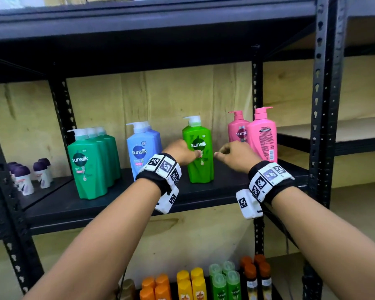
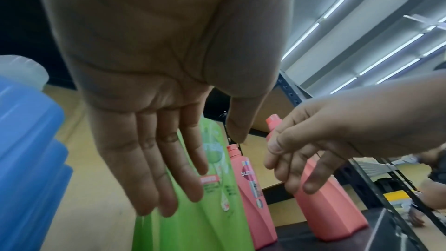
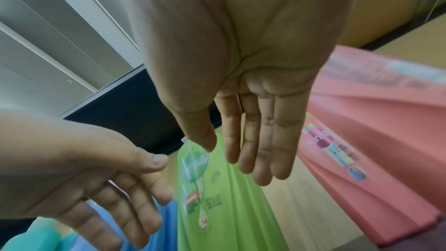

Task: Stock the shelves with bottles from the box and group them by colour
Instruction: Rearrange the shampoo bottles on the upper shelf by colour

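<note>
Hands first: our left hand (image 1: 179,151) and right hand (image 1: 236,154) sit either side of the light green Sunsilk pump bottle (image 1: 198,152), fingers straight and spread, gripping nothing. The bottle stands upright on the middle shelf (image 1: 204,198), alone between the blue Sunsilk bottles (image 1: 142,148) and the pink pump bottles (image 1: 254,135). To seat it well, we judge we should square its label forward and leave room behind for more of its colour, steering our right hand past the pink pair just beside it. Dark green pump bottles (image 1: 91,161) fill the shelf's left end. The lower shelf holds small orange, yellow and green bottles (image 1: 195,282). No box shows in any view.
</note>
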